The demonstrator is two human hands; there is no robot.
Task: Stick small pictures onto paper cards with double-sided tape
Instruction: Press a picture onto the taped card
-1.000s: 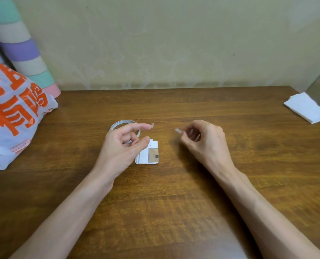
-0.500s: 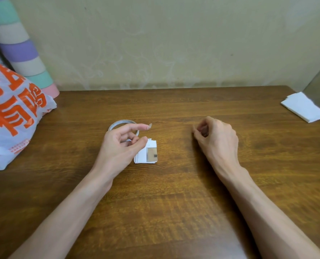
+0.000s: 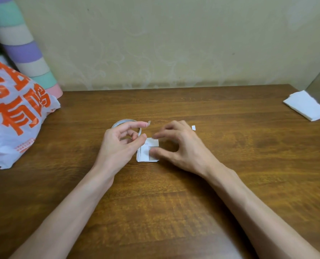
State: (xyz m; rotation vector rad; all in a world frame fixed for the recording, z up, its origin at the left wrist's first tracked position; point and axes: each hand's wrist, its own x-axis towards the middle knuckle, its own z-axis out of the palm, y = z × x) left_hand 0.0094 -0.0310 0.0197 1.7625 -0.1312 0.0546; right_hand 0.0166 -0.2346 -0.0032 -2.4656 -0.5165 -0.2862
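The right hand [image 3: 181, 144] has swung back left, spread wide, thumb on the card stack [image 3: 143, 155] beneath it, the loosely open left hand [image 3: 118, 144] alongside with tape [image 3: 149, 123] on its forefinger; the light, flimsy cards likely want an edge pinch.

The left hand [image 3: 118, 144], to the left of the paper cards [image 3: 142, 156], was bare, slim and long-fingered; the left forearm [image 3: 76, 199] behind it was bare as well, smooth and slender along all of its visible length. The right hand [image 3: 183, 148], to the right of the paper cards, was likewise bare; tendons and faint veins ridged its back; the right forearm [image 3: 249, 206] was bare, lean and bony at the wrist.
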